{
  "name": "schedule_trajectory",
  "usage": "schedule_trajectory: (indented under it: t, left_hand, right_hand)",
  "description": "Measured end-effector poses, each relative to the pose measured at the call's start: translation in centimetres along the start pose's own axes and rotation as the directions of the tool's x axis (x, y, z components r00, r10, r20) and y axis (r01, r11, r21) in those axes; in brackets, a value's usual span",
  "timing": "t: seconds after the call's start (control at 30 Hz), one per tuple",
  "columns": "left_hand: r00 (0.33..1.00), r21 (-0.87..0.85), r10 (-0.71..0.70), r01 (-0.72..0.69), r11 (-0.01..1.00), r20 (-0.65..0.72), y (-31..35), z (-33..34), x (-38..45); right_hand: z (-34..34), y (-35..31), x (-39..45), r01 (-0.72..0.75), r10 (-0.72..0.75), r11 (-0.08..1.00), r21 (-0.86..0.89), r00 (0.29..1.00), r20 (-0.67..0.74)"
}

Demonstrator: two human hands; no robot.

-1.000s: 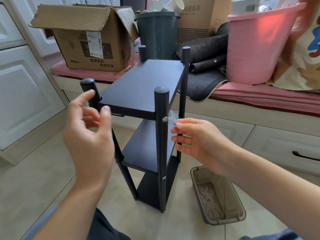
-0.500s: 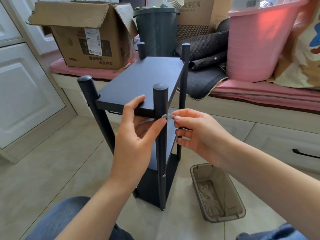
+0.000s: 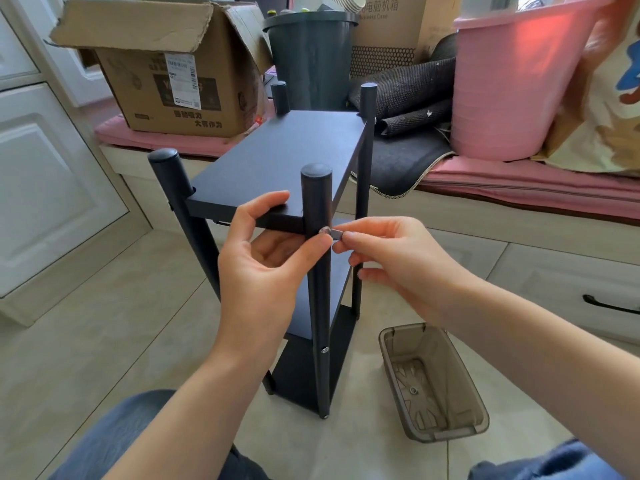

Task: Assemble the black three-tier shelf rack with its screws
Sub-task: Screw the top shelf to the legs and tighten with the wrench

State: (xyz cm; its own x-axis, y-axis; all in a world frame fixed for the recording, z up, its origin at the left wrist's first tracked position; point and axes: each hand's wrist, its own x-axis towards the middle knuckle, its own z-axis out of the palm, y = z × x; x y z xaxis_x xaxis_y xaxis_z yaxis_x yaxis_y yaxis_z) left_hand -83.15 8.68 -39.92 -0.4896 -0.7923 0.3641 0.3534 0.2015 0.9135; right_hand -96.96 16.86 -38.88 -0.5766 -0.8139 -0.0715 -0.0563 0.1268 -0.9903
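While rack [image 3: 277, 161] stands upright on the floor, all three shelves fitted: near-final fastening.
Left hand [image 3: 263, 268] grips the top shelf edge; right hand [image 3: 398, 261] pinches a small tool [image 3: 336, 234] at the top screw [image 3: 324, 230] of the front post. Lower screw [image 3: 325, 349] looks seated; other posts' fasteners unseen.

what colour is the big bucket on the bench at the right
Pink. The bucket shows best in the head view, standing on the bench cushion.

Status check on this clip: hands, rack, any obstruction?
Left hand grips the top shelf at the near post. Right hand pinches a small tool on the screw. Nothing blocking.
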Motion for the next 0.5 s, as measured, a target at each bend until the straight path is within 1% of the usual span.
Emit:
schedule_trajectory:
  t: [0.03,0.07,0.1,0.27,0.4,0.5]
  left_hand:
    - [1.0,0.0,-0.002,0.002,1.0,0.003,0.0,0.0,0.0]
    - [1.0,0.002,-0.003,0.003,1.0,0.005,0.0,0.0,0.0]
    - [1.0,0.003,-0.003,0.003,1.0,0.005,0.0,0.0,0.0]
    - [1.0,0.048,0.002,-0.002,0.999,0.017,0.2,0.0,0.0]
    - [1.0,0.075,0.007,-0.009,0.997,0.027,0.3,-0.1,0.0]
    - [1.0,0.075,0.008,-0.01,0.997,0.029,0.2,-0.1,0.0]
  right_hand:
    - [-0.2,0.0,0.0,0.068,-0.069,0.99,-0.12,0.998,-0.002]
    - [-0.4,0.0,0.0,0.127,-0.128,0.971,-0.204,0.992,0.009]
    - [-0.6,0.0,0.0,0.158,-0.158,0.958,-0.239,0.987,0.016]
    - [-1.1,0.4,0.2,0.135,-0.143,0.977,-0.165,0.989,-0.039]
    - [-0.6,0.7,0.2,0.151,-0.152,0.979,-0.134,0.988,0.001]
    - [-0.1,1.0,0.4,0.162,-0.164,0.983,-0.081,0.986,-0.021]
